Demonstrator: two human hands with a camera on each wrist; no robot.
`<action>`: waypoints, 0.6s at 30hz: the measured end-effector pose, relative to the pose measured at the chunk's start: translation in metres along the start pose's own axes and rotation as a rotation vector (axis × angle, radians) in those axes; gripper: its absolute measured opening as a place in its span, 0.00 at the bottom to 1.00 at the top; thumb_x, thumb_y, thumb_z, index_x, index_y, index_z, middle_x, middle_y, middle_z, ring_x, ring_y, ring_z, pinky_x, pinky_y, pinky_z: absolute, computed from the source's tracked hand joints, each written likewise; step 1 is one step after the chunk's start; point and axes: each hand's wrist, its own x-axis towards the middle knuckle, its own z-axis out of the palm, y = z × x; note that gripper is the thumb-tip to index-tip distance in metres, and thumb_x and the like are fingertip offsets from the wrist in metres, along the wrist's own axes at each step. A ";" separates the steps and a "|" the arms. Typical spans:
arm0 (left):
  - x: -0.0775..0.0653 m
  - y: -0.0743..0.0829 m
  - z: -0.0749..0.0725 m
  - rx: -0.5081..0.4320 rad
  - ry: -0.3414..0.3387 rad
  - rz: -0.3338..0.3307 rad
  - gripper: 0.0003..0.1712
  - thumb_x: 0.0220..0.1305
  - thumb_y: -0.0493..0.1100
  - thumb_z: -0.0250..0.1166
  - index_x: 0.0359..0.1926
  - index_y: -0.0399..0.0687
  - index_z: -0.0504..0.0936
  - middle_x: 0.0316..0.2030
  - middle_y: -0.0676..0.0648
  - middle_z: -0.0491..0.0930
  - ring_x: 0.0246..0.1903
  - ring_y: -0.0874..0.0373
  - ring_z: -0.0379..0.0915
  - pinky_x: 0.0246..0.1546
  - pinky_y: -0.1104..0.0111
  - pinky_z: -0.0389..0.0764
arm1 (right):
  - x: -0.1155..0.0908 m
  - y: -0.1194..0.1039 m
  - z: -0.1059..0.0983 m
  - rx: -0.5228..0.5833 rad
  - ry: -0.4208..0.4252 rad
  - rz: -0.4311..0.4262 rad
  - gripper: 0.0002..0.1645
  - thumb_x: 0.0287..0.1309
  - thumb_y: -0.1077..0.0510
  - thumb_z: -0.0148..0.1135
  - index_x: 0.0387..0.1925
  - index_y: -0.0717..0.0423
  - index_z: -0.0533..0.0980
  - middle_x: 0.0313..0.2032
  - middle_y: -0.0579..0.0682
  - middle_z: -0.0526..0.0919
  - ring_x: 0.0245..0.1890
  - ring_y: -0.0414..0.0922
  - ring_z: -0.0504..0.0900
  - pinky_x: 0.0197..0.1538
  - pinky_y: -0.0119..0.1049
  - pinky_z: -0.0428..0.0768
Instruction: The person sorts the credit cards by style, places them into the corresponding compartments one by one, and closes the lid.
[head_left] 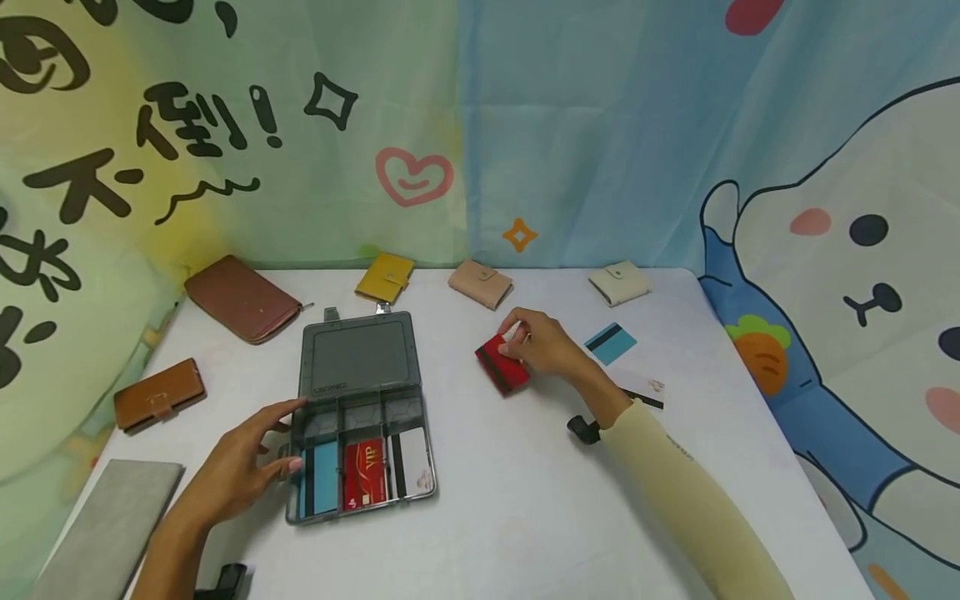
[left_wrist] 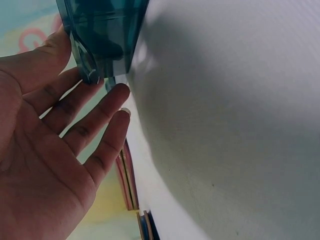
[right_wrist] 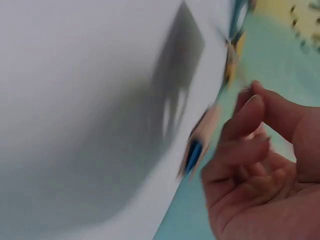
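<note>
My right hand pinches a red card with a dark stripe by its upper edge, over the white table. In the right wrist view the thumb and index fingertip of the right hand meet; the card there is blurred. At the left side of a grey plastic card box, my left hand touches the edge with extended fingers. The left wrist view has the fingers of the left hand spread by the see-through box. Its lid is raised; a blue card, red VIP card and white card fill the front compartments.
A blue card and a white card lie at the right. Along the back are a brown zip wallet, yellow, pink and cream wallets. A tan wallet and grey folder lie left.
</note>
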 end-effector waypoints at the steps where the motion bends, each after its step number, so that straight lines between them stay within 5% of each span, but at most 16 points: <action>1: 0.000 0.000 0.000 0.000 0.002 0.005 0.53 0.53 0.38 0.76 0.76 0.55 0.59 0.69 0.36 0.66 0.58 0.38 0.73 0.49 0.47 0.83 | -0.004 -0.006 0.006 0.045 -0.027 -0.038 0.15 0.63 0.57 0.68 0.49 0.50 0.76 0.27 0.52 0.79 0.26 0.54 0.80 0.26 0.35 0.74; 5: 0.000 -0.001 0.001 0.001 0.006 0.017 0.52 0.53 0.37 0.76 0.76 0.55 0.59 0.69 0.37 0.67 0.58 0.38 0.73 0.49 0.47 0.83 | -0.022 -0.038 0.034 0.191 -0.131 -0.171 0.16 0.64 0.59 0.66 0.53 0.53 0.76 0.26 0.57 0.81 0.23 0.63 0.80 0.19 0.32 0.69; 12: 0.000 -0.001 0.001 0.001 0.015 0.030 0.52 0.54 0.37 0.75 0.76 0.54 0.59 0.69 0.37 0.67 0.58 0.38 0.73 0.49 0.47 0.84 | -0.044 -0.074 0.098 0.271 -0.205 -0.222 0.13 0.62 0.56 0.68 0.48 0.49 0.78 0.26 0.57 0.85 0.21 0.64 0.80 0.18 0.32 0.72; 18: -0.001 -0.001 0.000 0.005 0.024 0.039 0.52 0.53 0.37 0.76 0.76 0.54 0.59 0.68 0.37 0.68 0.57 0.39 0.74 0.48 0.48 0.83 | -0.053 -0.093 0.136 0.161 -0.189 -0.238 0.14 0.60 0.52 0.70 0.47 0.46 0.79 0.24 0.46 0.86 0.15 0.43 0.76 0.22 0.29 0.74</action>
